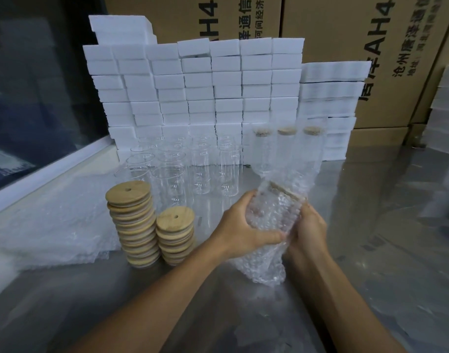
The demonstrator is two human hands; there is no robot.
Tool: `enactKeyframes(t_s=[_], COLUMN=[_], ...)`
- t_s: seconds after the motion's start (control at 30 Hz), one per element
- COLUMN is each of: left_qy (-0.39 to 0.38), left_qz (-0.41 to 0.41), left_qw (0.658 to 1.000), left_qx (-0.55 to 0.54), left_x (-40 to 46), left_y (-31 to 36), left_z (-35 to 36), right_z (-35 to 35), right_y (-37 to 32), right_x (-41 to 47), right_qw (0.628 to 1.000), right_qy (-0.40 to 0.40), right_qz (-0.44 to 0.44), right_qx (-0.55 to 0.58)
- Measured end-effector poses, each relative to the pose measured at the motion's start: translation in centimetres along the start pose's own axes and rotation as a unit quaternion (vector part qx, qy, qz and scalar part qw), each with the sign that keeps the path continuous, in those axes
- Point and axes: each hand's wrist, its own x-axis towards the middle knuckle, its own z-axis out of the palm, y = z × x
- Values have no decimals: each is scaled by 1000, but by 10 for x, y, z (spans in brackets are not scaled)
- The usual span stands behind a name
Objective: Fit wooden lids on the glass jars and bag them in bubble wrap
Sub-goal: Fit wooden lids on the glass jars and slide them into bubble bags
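Both hands work one jar [272, 212] over the steel counter [371, 250], in front of the body. The jar sits inside a bubble-wrap bag [264, 261], tilted, its wooden lid [286, 189] at the far upper end and showing through the film. Left hand [246, 225] is curled round the wrapped jar from the left, thumb across the lower body. Right hand [309, 230] is clamped on it from the right, fingers mostly hidden behind the wrap. Two-sided grip probably keeps the glass from sliding in the slack film while the bag is worked along it.

Loose bag material hangs below the hands and touches the counter — which end is the bag's mouth I cannot tell.

Supplies sit within left reach: two stacks of wooden lids [134, 222], the taller on the left, just in front of a cluster of bare glass jars [200, 169], none lidded. Behind and to the right stand three bagged jars [287, 146] against a wall of white foam blocks [193, 85] — likely the finished row. Cardboard cartons [345, 34] behind.

Judgement: bagging in hand for this jar; most jars not yet done.
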Motion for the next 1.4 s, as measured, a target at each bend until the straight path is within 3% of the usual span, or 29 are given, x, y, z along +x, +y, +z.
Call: enactKeyframes(t_s=[0.1, 0.17, 0.27, 0.33, 0.37, 0.53, 0.67, 0.77, 0.83, 0.97, 1.03, 1.13, 1.27, 1.4], left_qy=[23, 75, 199, 262, 276, 294, 254, 195, 161, 102, 100, 90, 56, 38], left_qz=[-26, -52, -89, -90, -91, -100, -77, -53, -44, -72, -98, -52, 28, 53], left_qw=[996, 990, 972, 958, 954, 943, 949, 967, 975, 985, 990, 988, 951, 923], left_qx=[-77, -111, -84, -80, -77, -119, -169, -155, -146, -120, -24, 111, 302, 379], left_x=[3, 6, 14, 19, 21, 26, 29, 27, 29, 23, 18, 16, 28, 45], left_y=[0, 2, 6, 10, 13, 18, 7, -4, -9, -22, -36, -53, -64, -75], left_z=[4, 7, 5, 2, 2, 2, 2, 10, 13, 20, 24, 29, 32, 32], right_z=[-7, -7, -5, 0, 1, 0, -1, -2, -4, -10, -14, -22, -36, -48], right_y=[-2, -2, 3, 8, 12, 25, 33, 35, 35, 33, 29, 20, 6, -13], right_x=[2, 0, -2, -8, -10, -13, -8, -3, -1, 8, 19, 43, 86, 135], right_qw=[993, 994, 986, 942, 929, 909, 904, 901, 905, 926, 927, 917, 904, 884], right_qy=[-53, -53, 38, 14, -24, -228, -256, -263, -242, -98, -49, -5, 38, 116], right_qz=[83, 73, -113, -237, -257, -146, -117, -160, -170, -170, -179, -211, -237, -270], right_qx=[71, 64, -120, -238, -264, -317, -323, -306, -306, -323, -327, -339, -353, -364])
